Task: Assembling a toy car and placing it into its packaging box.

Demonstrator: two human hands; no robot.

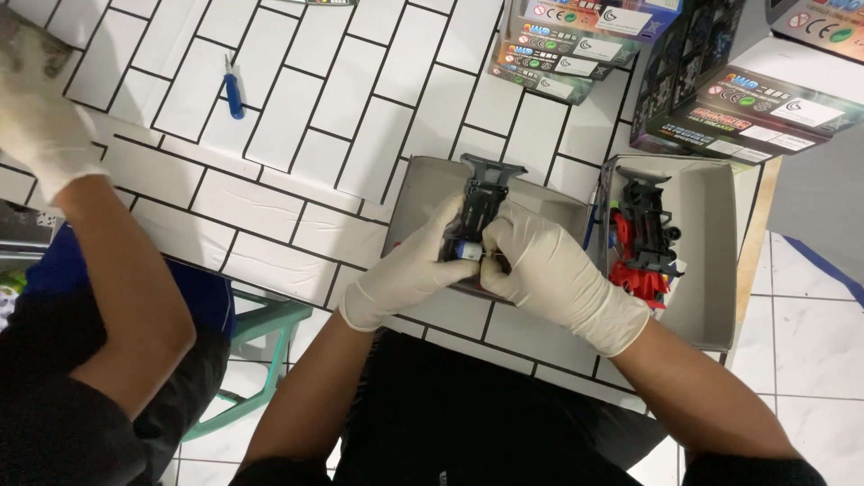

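Currently both gloved hands are clamped on a dark toy car chassis [474,216], held just over the left grey box tray [416,193], which is the landmark for everything else. Left hand [407,270] wraps the chassis from its left side, fingers curled round the near end; right hand [549,274] pinches in from the right, fingertips meeting at a small blue part [469,251] on the near end. Both closed, neither free. Chassis long axis runs straight away from the person, far end sticking out past the tray's back edge, near end buried between the fingers. Both hands equally near; the contact point is dead centre between them. Right of the tray: a second grey box tray [711,243] with another dark chassis [650,225] and red parts [641,281] inside, untouched. Beyond the tray, upper right: stacked printed kit boxes [720,99]. Far left of the tray on the white tiled tabletop [306,162]: a blue-handled screwdriver [233,93], well apart from either hand. Further left, a co-worker's gloved hand [36,117] and forearm, holding something I can't make out.
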